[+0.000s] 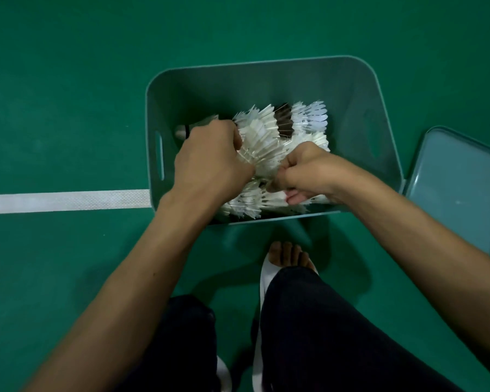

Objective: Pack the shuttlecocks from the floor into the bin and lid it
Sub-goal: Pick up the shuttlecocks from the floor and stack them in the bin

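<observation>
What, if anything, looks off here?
Nothing spilled in view. The shuttlecocks lie jumbled inside the bin, one dark shuttlecock among the white. The lid is off, on the floor right of the bin. The left hand and right hand both grip shuttlecocks.

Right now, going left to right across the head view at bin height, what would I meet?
White line, left hand, shuttlecocks gripped between both hands, right hand, lid on the floor.

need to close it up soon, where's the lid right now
In the head view the lid lies on the green floor at the far right, just beside the bin and its right wall.
</observation>
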{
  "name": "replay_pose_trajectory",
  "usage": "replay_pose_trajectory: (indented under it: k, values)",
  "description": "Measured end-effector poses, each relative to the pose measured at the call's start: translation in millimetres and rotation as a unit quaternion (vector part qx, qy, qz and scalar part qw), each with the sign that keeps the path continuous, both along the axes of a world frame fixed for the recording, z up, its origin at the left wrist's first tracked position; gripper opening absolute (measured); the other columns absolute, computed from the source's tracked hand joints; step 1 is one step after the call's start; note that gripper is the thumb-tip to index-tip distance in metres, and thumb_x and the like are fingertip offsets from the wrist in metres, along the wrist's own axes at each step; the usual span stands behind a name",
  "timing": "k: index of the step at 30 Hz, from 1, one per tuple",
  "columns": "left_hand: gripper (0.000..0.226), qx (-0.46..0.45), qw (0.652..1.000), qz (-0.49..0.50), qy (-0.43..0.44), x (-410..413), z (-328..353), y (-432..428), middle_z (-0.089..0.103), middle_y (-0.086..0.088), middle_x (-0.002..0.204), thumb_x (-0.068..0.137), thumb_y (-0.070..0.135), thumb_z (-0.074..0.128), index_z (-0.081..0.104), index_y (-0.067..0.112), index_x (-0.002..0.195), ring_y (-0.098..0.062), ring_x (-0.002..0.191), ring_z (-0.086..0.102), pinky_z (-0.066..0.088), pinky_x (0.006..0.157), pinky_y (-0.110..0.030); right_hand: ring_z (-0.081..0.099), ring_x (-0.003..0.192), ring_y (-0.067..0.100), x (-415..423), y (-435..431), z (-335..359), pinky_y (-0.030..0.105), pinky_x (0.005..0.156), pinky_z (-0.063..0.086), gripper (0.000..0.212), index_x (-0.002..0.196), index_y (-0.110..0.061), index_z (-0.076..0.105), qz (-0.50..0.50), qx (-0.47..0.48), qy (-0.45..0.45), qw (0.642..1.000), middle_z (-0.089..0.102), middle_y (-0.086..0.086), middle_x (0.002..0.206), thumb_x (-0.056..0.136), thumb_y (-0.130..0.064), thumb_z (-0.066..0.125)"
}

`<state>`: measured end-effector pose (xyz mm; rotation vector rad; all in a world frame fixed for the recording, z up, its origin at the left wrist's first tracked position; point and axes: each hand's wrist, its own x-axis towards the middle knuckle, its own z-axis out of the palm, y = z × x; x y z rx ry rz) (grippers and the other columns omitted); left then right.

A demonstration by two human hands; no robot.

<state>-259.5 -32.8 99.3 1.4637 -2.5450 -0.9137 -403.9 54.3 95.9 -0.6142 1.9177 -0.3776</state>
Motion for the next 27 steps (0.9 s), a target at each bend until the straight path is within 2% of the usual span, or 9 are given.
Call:
replay_pose_trajectory:
  k: [5, 7, 9, 12, 14, 17, 18, 22, 27]
  values:
    - [0.029, -0.005, 1.0, -0.025, 0.017, -0.4, 3.5, 7.4, 0.07, 0.007, 0.087, 0.071, 0.028, 0.083, 0.064, 0.027, 0.093, -0.023, 0.083, 0.066, 0.058, 0.075, -0.04, 0.058, 0.06, 0.015, -35.8, 22.1, 38.4, 0.022, 0.052, 0.051, 0.006, 0.087, -0.004, 0.074, -0.035, -0.084, 0.051, 0.995, 0.067, 0.008, 0.067, 0.083, -0.004, 0.08]
    - [0.029, 0.001, 0.998, -0.046, 0.038, -6.0, 7.0, 13.8, 0.071, 0.008, 0.086, 0.072, 0.028, 0.083, 0.065, 0.028, 0.094, -0.021, 0.079, 0.066, 0.058, 0.072, -0.039, 0.052, 0.059, 0.014, -41.0, 27.1, 50.4, 0.024, 0.051, 0.046, 0.023, 0.092, -0.003, 0.076, -0.061, -0.115, 0.014, 0.991, 0.062, 0.003, 0.065, 0.078, -0.019, 0.087]
    - [0.028, -0.003, 0.996, -0.076, 0.051, -13.2, 9.6, 21.7, 0.072, 0.009, 0.086, 0.072, 0.03, 0.081, 0.065, 0.029, 0.096, -0.02, 0.078, 0.065, 0.057, 0.071, -0.038, 0.044, 0.052, 0.014, -35.7, 26.7, 54.7, 0.025, 0.047, 0.037, 0.034, 0.08, -0.007, 0.075, -0.059, -0.123, 0.0, 0.991, 0.052, 0.002, 0.058, 0.071, -0.037, 0.089]
    - [0.031, -0.018, 0.99, -0.128, 0.047, -20.3, 9.3, 29.7, 0.071, 0.012, 0.092, 0.073, 0.034, 0.079, 0.065, 0.031, 0.1, -0.018, 0.082, 0.064, 0.056, 0.071, -0.038, 0.033, 0.04, 0.011, -31.5, 25.9, 50.2, 0.022, 0.044, 0.028, 0.036, 0.058, -0.012, 0.063, -0.038, -0.131, 0.051, 0.989, 0.041, -0.001, 0.046, 0.078, -0.029, 0.087]
    - [0.038, -0.022, 0.989, -0.142, 0.033, -17.9, 7.3, 27.4, 0.069, 0.013, 0.101, 0.072, 0.034, 0.082, 0.065, 0.032, 0.106, -0.016, 0.085, 0.061, 0.054, 0.072, -0.036, 0.042, 0.041, 0.009, -35.4, 29.2, 48.2, 0.024, 0.048, 0.033, 0.028, 0.062, -0.008, 0.067, -0.024, -0.1, 0.135, 0.985, 0.05, -0.001, 0.047, 0.08, -0.023, 0.084]
    - [0.045, -0.077, 0.984, -0.157, -0.041, -6.0, 3.9, 14.2, 0.066, 0.009, 0.112, 0.074, 0.02, 0.079, 0.063, 0.031, 0.114, -0.02, 0.1, 0.061, 0.051, 0.074, -0.035, 0.064, 0.064, 0.018, -37.5, 34.9, 41.4, 0.028, 0.064, 0.051, 0.017, 0.078, -0.006, 0.076, 0.015, -0.015, 0.223, 0.975, 0.07, 0.009, 0.07, 0.08, -0.023, 0.08]
    - [0.045, -0.09, 0.98, -0.161, -0.072, -1.3, 3.4, 9.3, 0.066, 0.008, 0.113, 0.074, 0.015, 0.077, 0.063, 0.031, 0.114, -0.021, 0.105, 0.061, 0.051, 0.075, -0.036, 0.066, 0.065, 0.018, -34.2, 35.1, 38.6, 0.028, 0.064, 0.052, 0.017, 0.08, -0.005, 0.077, 0.026, 0.01, 0.22, 0.975, 0.072, 0.011, 0.073, 0.081, -0.022, 0.078]
    - [0.041, -0.054, 0.974, -0.168, -0.142, 13.2, 2.4, -3.4, 0.068, 0.006, 0.112, 0.071, 0.013, 0.075, 0.066, 0.033, 0.105, -0.023, 0.107, 0.062, 0.052, 0.076, -0.037, 0.051, 0.036, 0.008, -18.1, 29.9, 24.1, 0.016, 0.039, 0.036, 0.017, 0.075, -0.001, 0.073, 0.013, 0.048, 0.097, 0.994, 0.065, 0.006, 0.054, 0.087, -0.012, 0.076]
    - [0.033, -0.025, 0.971, -0.18, -0.158, 19.3, -4.0, -3.4, 0.067, 0.005, 0.105, 0.069, 0.017, 0.08, 0.069, 0.03, 0.097, -0.023, 0.1, 0.062, 0.051, 0.072, -0.034, 0.056, 0.039, 0.012, -14.6, 20.9, 10.9, 0.019, 0.036, 0.03, 0.009, 0.088, -0.005, 0.063, -0.075, 0.024, -0.019, 0.997, 0.061, 0.007, 0.059, 0.092, -0.001, 0.07]
